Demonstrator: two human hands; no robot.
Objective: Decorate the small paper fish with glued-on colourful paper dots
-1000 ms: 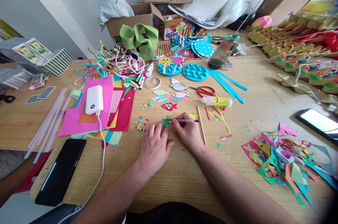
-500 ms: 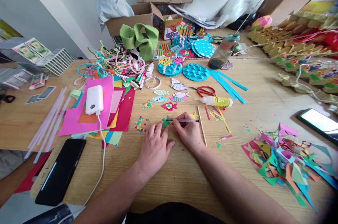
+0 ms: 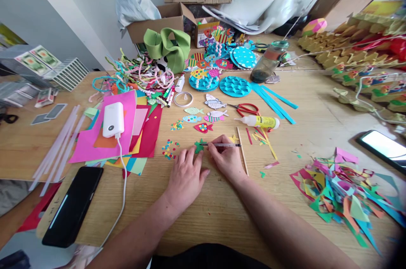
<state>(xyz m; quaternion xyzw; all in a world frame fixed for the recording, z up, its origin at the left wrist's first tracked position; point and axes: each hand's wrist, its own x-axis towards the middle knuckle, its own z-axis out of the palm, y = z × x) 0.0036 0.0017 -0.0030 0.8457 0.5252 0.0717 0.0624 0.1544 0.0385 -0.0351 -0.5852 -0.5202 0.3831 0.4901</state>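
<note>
My right hand [image 3: 227, 160] pinches a slim dark pen [image 3: 226, 145], held nearly level with its tip at a small green paper cutout [image 3: 198, 146]. My left hand [image 3: 185, 172] lies palm down with its fingers stretched out, the fingertips at the cutout's lower edge. Left of it are loose coloured paper dots [image 3: 168, 150]. Just beyond lie a red paper fish [image 3: 203, 127] with dots on it, a blue spotted fish [image 3: 192, 119] and a pale green fish [image 3: 194, 111]. A thin wooden stick [image 3: 242, 152] rests beside my right hand.
Red-handled scissors [image 3: 247, 109] and a yellow-labelled glue bottle [image 3: 262, 122] lie beyond my right hand. Paper scraps [image 3: 342, 193] are heaped at right. Coloured sheets [image 3: 85, 146] with a white power bank [image 3: 113, 120] and a black phone [image 3: 72, 205] are left. A glass jar [image 3: 268, 64] stands behind.
Both hands stay almost where they were, with the pen still at the green cutout. At the lower left, part of another person has shifted.
</note>
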